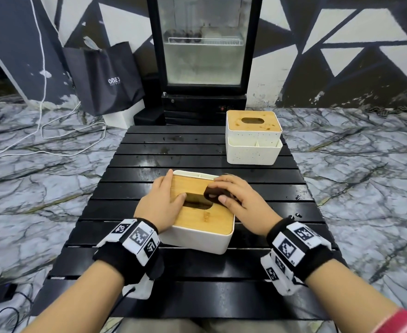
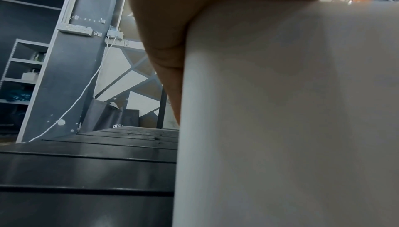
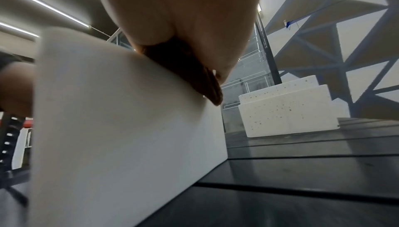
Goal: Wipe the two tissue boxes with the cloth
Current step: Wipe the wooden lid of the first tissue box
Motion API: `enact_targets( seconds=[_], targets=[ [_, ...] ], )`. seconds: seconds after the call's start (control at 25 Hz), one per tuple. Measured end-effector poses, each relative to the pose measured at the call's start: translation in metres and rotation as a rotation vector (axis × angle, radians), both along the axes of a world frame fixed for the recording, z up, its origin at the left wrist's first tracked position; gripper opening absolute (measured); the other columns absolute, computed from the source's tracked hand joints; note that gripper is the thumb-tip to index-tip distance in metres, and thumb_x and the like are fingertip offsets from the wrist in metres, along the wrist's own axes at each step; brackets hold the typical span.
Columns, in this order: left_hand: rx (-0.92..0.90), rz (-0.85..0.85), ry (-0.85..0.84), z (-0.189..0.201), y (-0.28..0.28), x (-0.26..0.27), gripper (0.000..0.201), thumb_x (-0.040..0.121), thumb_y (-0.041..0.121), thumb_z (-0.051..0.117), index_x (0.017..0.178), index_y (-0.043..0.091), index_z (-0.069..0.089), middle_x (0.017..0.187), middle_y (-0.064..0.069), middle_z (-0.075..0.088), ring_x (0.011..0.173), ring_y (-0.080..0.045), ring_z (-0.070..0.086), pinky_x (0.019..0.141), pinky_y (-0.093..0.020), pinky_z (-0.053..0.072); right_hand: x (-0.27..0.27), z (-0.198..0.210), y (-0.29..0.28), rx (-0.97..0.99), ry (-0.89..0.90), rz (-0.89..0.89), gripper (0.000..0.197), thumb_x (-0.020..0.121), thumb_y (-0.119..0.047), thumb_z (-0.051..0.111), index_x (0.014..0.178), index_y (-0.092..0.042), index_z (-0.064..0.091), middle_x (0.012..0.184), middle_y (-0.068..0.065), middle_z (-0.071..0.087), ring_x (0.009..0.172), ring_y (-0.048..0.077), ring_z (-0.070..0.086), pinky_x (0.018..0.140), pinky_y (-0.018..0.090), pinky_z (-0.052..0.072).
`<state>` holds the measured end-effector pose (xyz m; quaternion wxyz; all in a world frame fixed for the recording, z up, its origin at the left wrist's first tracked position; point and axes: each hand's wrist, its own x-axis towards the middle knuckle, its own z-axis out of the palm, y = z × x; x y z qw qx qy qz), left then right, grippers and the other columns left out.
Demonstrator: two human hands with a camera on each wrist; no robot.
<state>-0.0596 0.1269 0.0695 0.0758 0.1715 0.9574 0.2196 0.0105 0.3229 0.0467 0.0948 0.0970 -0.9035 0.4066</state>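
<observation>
A white tissue box with a bamboo lid (image 1: 197, 222) stands on the middle of the black slatted table (image 1: 185, 150). My left hand (image 1: 161, 203) lies flat along the box's left edge, thumb on the lid beside the slot. My right hand (image 1: 241, 200) pinches a dark brown cloth (image 1: 215, 192) and presses it on the lid at the slot's right end. The second, speckled white tissue box (image 1: 254, 138) sits untouched at the far right. The left wrist view shows my palm (image 2: 168, 25) against the box wall (image 2: 280, 111). The right wrist view shows the cloth (image 3: 194, 77) on the box rim (image 3: 118, 119), with the speckled box (image 3: 287, 111) beyond.
A glass-door fridge (image 1: 203, 44) stands just beyond the table's far edge, with a black bag (image 1: 106, 78) to its left. White cables (image 1: 41, 131) trail over the marble floor on the left. Wet marks dot the slats near the far box.
</observation>
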Motion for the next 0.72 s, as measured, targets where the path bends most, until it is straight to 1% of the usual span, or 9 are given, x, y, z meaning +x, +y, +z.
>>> enact_targets(
  seconds=[0.04, 0.12, 0.2, 0.28, 0.32, 0.44, 0.48, 0.6, 0.72],
  targets=[
    [-0.004, 0.004, -0.002, 0.000, 0.000, 0.000, 0.066, 0.098, 0.040, 0.038, 0.151, 0.020, 0.005, 0.155, 0.002, 0.018, 0.118, -0.026, 0.051, 0.089, -0.033, 0.041, -0.003, 0.000, 0.001, 0.011, 0.005, -0.014, 0.033, 0.093, -0.016, 0.048, 0.124, -0.025, 0.052, 0.125, -0.014, 0.042, 0.120, -0.005, 0.031, 0.101, 0.006, 0.017],
    [-0.012, 0.011, 0.002, -0.001, 0.001, 0.001, 0.067, 0.098, 0.041, 0.038, 0.151, 0.020, 0.004, 0.155, 0.002, 0.018, 0.117, -0.027, 0.053, 0.089, -0.033, 0.042, 0.001, -0.003, -0.004, 0.011, 0.038, -0.026, 0.034, 0.091, -0.021, 0.046, 0.124, -0.023, 0.053, 0.125, -0.013, 0.043, 0.121, -0.005, 0.029, 0.102, 0.005, 0.016],
    [-0.018, 0.011, 0.008, -0.001, 0.001, 0.001, 0.067, 0.097, 0.041, 0.038, 0.151, 0.020, 0.004, 0.155, 0.001, 0.018, 0.117, -0.028, 0.053, 0.090, -0.034, 0.042, 0.014, -0.008, -0.012, 0.012, 0.085, -0.006, 0.036, 0.089, -0.028, 0.044, 0.123, -0.024, 0.054, 0.125, -0.013, 0.044, 0.121, -0.005, 0.030, 0.103, 0.005, 0.015],
    [-0.030, 0.000, 0.011, -0.001, 0.001, 0.001, 0.067, 0.097, 0.041, 0.038, 0.151, 0.020, 0.004, 0.155, 0.002, 0.017, 0.118, -0.028, 0.052, 0.089, -0.033, 0.042, 0.027, -0.012, -0.018, 0.015, 0.116, 0.031, 0.038, 0.089, -0.034, 0.041, 0.123, -0.025, 0.053, 0.125, -0.015, 0.044, 0.122, -0.005, 0.030, 0.104, 0.008, 0.016],
    [-0.036, -0.010, 0.010, 0.000, 0.001, 0.001, 0.067, 0.097, 0.041, 0.038, 0.151, 0.021, 0.004, 0.155, 0.002, 0.017, 0.118, -0.028, 0.052, 0.089, -0.032, 0.041, 0.031, -0.013, -0.019, 0.020, 0.115, 0.039, 0.039, 0.088, -0.035, 0.039, 0.123, -0.027, 0.053, 0.126, -0.016, 0.044, 0.122, -0.004, 0.030, 0.105, 0.011, 0.017],
    [-0.046, -0.028, 0.014, 0.000, 0.001, 0.000, 0.066, 0.097, 0.042, 0.038, 0.151, 0.022, 0.004, 0.155, 0.002, 0.017, 0.119, -0.028, 0.051, 0.090, -0.033, 0.042, 0.024, -0.012, -0.013, 0.054, 0.078, 0.005, 0.038, 0.088, -0.040, 0.037, 0.123, -0.034, 0.051, 0.127, -0.019, 0.043, 0.129, -0.002, 0.026, 0.109, 0.028, 0.017],
    [-0.052, -0.031, 0.016, 0.000, 0.000, 0.000, 0.066, 0.097, 0.042, 0.038, 0.151, 0.022, 0.005, 0.155, 0.002, 0.018, 0.119, -0.028, 0.051, 0.090, -0.034, 0.042, 0.017, -0.011, -0.010, 0.061, 0.068, -0.017, 0.038, 0.088, -0.041, 0.037, 0.122, -0.034, 0.052, 0.127, -0.019, 0.043, 0.130, 0.000, 0.025, 0.109, 0.030, 0.016],
    [-0.061, -0.041, 0.021, 0.000, 0.000, -0.002, 0.066, 0.097, 0.042, 0.037, 0.151, 0.021, 0.006, 0.155, 0.002, 0.018, 0.119, -0.028, 0.052, 0.091, -0.034, 0.042, 0.001, -0.006, -0.001, 0.049, 0.049, -0.069, 0.035, 0.090, -0.030, 0.042, 0.123, -0.028, 0.052, 0.124, -0.019, 0.042, 0.127, 0.004, 0.029, 0.109, 0.029, 0.021],
    [-0.042, -0.046, 0.007, -0.001, 0.000, -0.002, 0.066, 0.097, 0.042, 0.038, 0.151, 0.022, 0.007, 0.154, 0.003, 0.018, 0.120, -0.025, 0.051, 0.091, -0.033, 0.042, -0.001, -0.001, -0.004, 0.002, 0.017, -0.097, 0.033, 0.093, -0.018, 0.047, 0.124, -0.027, 0.052, 0.122, -0.018, 0.041, 0.121, 0.006, 0.033, 0.105, 0.025, 0.025]
  ],
)
